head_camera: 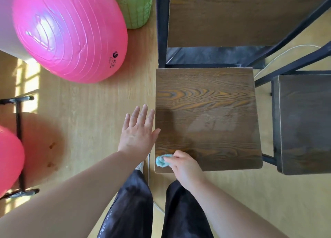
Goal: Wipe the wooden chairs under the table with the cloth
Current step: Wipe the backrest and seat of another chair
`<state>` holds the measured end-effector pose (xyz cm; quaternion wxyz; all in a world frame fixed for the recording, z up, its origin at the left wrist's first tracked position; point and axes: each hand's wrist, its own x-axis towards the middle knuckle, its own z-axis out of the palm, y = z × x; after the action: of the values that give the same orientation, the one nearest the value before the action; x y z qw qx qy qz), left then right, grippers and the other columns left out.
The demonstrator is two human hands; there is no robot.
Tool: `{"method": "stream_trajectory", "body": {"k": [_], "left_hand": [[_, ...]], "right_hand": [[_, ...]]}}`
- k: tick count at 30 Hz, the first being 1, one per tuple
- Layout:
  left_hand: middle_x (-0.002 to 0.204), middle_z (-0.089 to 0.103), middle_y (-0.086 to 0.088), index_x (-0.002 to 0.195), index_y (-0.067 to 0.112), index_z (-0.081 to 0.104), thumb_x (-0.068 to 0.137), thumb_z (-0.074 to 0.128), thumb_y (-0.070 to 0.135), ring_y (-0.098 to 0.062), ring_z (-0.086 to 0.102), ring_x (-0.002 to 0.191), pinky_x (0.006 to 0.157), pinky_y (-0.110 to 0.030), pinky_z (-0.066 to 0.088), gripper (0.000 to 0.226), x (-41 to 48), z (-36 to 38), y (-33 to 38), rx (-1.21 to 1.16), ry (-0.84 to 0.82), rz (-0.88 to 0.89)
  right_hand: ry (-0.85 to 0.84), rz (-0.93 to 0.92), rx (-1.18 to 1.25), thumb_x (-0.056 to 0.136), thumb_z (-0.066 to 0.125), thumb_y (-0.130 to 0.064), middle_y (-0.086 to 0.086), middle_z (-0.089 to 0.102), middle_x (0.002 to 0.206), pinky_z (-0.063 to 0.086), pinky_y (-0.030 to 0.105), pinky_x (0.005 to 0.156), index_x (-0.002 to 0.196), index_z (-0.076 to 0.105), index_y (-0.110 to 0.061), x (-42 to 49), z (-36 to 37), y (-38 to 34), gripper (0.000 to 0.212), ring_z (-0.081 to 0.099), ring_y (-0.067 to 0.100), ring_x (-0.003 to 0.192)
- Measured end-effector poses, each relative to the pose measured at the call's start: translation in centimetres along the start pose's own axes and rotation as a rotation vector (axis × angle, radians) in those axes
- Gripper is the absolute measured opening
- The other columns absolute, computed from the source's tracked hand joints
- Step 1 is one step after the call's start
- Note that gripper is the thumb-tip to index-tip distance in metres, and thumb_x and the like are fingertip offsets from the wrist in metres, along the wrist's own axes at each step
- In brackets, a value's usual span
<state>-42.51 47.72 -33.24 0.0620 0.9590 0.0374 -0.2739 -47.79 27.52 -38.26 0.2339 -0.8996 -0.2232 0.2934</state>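
We're looking straight down on the nearest wooden chair seat [206,101], pulled out from the dark tabletop [250,15], and our right hand [186,166] is at the seat's near-left corner, fingers curled round a bunched teal cloth [162,161] and pressing it to the wood. Our left hand [138,132] is flat and spread, fingers straight, just beside the seat's left edge. The thumb reaches that edge, but we cannot tell if it touches.

Here's the worry: the cloth is wadded into a small lump, so each pass likely covers only a narrow strip, and we could leave unwiped bands across that broad seat. A pale sheen sits mid-seat, and we can't say whether it's damp or only light.

Nothing is gripping the chair, so a firm sweep might skid it over the smooth wooden floor [89,112] toward the second chair [304,123] on the right. There's also a thin cable [149,167] on the floor by our legs, and a careless step could snag it.
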Motion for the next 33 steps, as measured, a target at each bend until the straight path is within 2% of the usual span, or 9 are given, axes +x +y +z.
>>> {"method": "stream_trajectory", "body": {"k": [3,7,11,13,15,18,24,29,33], "left_hand": [[0.166,-0.007,-0.003,0.158,0.022,-0.003,0.101,0.016,0.053,-0.023,-0.011,0.153,0.124,-0.045,0.000,0.068,-0.3,0.6,1.9,-0.018,0.001,0.014],[0.167,-0.003,-0.002,0.158,0.022,0.001,0.100,0.018,0.054,-0.023,-0.008,0.153,0.124,-0.045,0.002,0.069,-0.7,1.8,4.7,-0.027,0.010,0.004],[0.167,0.003,-0.004,0.159,0.020,0.010,0.101,0.025,0.051,-0.024,-0.002,0.153,0.124,-0.047,0.006,0.067,0.0,2.5,7.0,-0.064,0.029,-0.024],[0.167,0.001,-0.004,0.159,0.020,0.009,0.101,0.025,0.051,-0.025,-0.003,0.153,0.124,-0.046,0.005,0.067,0.3,2.9,7.7,-0.063,0.030,-0.054],[0.167,-0.001,-0.004,0.159,0.020,0.007,0.101,0.023,0.051,-0.024,-0.005,0.153,0.124,-0.046,0.004,0.067,0.6,3.3,8.2,-0.053,0.024,-0.076],[0.167,-0.004,-0.003,0.159,0.021,0.002,0.101,0.019,0.052,-0.023,-0.008,0.153,0.124,-0.044,0.002,0.067,0.8,3.9,8.9,-0.030,0.016,-0.094],[0.167,0.001,-0.002,0.159,0.022,0.008,0.098,0.017,0.053,-0.023,-0.004,0.153,0.124,-0.044,0.005,0.069,0.3,4.8,8.8,-0.062,0.047,-0.128],[0.166,0.009,-0.004,0.158,0.020,0.016,0.098,0.021,0.053,-0.024,0.004,0.153,0.124,-0.046,0.010,0.069,-0.5,5.5,7.5,-0.089,0.074,-0.157],[0.166,0.006,-0.004,0.158,0.021,0.014,0.100,0.025,0.052,-0.024,0.002,0.153,0.124,-0.046,0.008,0.068,-1.3,5.5,7.0,-0.112,0.073,-0.171]], "right_hand": [[0.146,0.101,0.227,0.094,0.060,-0.012,-0.003,0.056,0.093,0.048,0.023,0.070,0.123,0.067,-0.021,0.4,-3.5,1.5,0.032,0.056,0.013,0.078],[0.462,0.347,0.303,0.093,0.063,-0.010,-0.003,0.058,0.092,0.040,0.008,0.065,0.124,0.067,-0.021,0.3,-10.1,7.6,0.034,0.058,0.008,0.071],[0.601,0.650,0.283,0.096,0.059,-0.015,0.002,0.059,0.103,0.041,0.020,0.073,0.126,0.066,-0.020,1.1,-15.2,14.5,0.032,0.059,0.017,0.082],[0.611,0.700,0.275,0.098,0.057,-0.017,0.003,0.057,0.107,0.041,0.017,0.064,0.128,0.064,-0.020,2.0,-16.6,16.9,0.031,0.056,0.012,0.076],[0.600,0.687,0.244,0.098,0.057,-0.019,0.004,0.056,0.111,0.045,0.015,0.061,0.129,0.064,-0.021,2.9,-17.1,18.5,0.032,0.057,0.012,0.080],[0.569,0.688,0.158,0.098,0.057,-0.023,0.008,0.058,0.122,0.058,0.033,0.077,0.129,0.064,-0.024,4.2,-16.9,19.2,0.032,0.062,0.024,0.102],[0.503,0.578,-0.028,0.094,0.054,-0.012,0.009,0.057,0.111,0.047,0.034,0.074,0.131,0.062,-0.019,6.4,-14.7,16.3,0.038,0.058,0.032,0.091],[0.455,0.436,-0.073,0.093,0.057,-0.011,0.007,0.055,0.108,0.052,0.035,0.082,0.136,0.057,-0.017,7.0,-11.8,12.7,0.043,0.059,0.029,0.092],[0.426,0.316,-0.080,0.086,0.062,-0.007,0.007,0.058,0.105,0.052,0.036,0.076,0.130,0.063,-0.017,6.3,-9.1,10.4,0.044,0.060,0.030,0.089]]}}
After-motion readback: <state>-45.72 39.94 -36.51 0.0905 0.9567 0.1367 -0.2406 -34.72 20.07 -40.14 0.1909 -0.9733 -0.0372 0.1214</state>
